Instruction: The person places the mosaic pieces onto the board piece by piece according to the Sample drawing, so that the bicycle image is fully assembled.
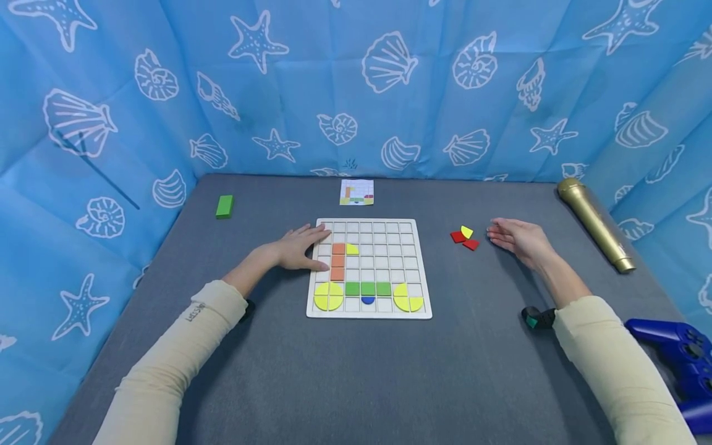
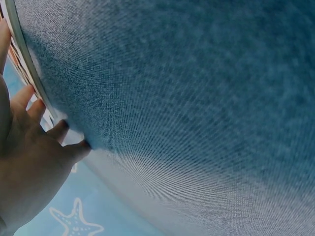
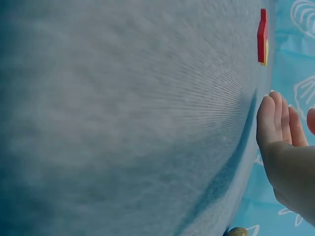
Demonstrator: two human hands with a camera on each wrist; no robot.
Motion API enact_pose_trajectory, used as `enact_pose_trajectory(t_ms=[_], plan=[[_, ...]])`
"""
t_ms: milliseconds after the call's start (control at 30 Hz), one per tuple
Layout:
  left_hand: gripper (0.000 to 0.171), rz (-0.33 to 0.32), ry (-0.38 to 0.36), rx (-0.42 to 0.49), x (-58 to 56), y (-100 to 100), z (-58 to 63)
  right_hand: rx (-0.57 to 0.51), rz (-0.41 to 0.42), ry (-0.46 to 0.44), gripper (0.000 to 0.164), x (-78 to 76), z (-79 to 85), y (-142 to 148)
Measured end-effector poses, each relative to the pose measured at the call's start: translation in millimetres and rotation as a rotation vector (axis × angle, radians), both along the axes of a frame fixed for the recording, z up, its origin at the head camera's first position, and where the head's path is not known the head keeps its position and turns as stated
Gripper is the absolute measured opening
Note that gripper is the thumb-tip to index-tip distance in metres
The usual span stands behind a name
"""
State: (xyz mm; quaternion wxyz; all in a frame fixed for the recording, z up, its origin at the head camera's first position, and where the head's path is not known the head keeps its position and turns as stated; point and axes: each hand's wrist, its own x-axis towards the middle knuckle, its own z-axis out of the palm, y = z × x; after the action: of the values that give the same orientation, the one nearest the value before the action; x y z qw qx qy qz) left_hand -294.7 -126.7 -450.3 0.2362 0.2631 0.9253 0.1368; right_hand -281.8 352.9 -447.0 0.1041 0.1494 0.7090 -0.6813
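Observation:
A white grid board point(image 1: 389, 247) lies at the middle of the table. My left hand point(image 1: 300, 248) rests at its left edge, thumb and fingers spread, with fingertips along the rim in the left wrist view. On the board are a column of orange squares point(image 1: 337, 261), a row of green squares point(image 1: 368, 288), a blue rounded piece point(image 1: 368, 300) and several yellow quarter-circles point(image 1: 329, 296). To the right, my right hand point(image 1: 523, 241) hovers with straight fingers and nothing in it. Just left of its fingertips lie two red pieces point(image 1: 470, 245) and a yellow quarter-circle point(image 1: 466, 232).
A small pattern card point(image 1: 356, 192) lies behind the board. A green block point(image 1: 225, 207) is at the back left. On the right are a gold cylinder point(image 1: 596, 225) and a blue game controller point(image 1: 684, 358). A blue shell-print curtain point(image 1: 345, 93) encloses the table.

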Motion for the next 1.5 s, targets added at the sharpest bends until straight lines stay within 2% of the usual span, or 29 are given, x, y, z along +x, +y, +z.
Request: enact_pose_trajectory(t_ms=[133,300,500,633,1033,1500], plan=[[0.092,-0.005,-0.001,0.001,-1.5,-1,-2.4,0.171,0.069,0.020,0.060,-7.5,-1.4,-3],[0.091,-0.013,0.003,0.009,-4.3,-2,-3.4,0.371,0.188,0.049,0.054,-12.6,-1.7,-9],[0.092,-0.017,0.001,0.023,-3.2,-1,-0.2,0.524,0.293,0.104,0.048,-15.1,-1.0,-18],[0.091,-0.015,0.001,0.026,-1.6,0,2.6,0.613,0.311,0.140,0.045,-18.1,-3.8,-22],[0.090,0.002,0.003,0.005,-0.6,-1,0.2,0.694,0.339,0.233,0.037,-20.6,-9.6,-29],[0.090,-0.003,0.001,0.001,1.0,0,2.4,0.685,0.345,0.217,0.037,-20.8,-10.4,-29]])
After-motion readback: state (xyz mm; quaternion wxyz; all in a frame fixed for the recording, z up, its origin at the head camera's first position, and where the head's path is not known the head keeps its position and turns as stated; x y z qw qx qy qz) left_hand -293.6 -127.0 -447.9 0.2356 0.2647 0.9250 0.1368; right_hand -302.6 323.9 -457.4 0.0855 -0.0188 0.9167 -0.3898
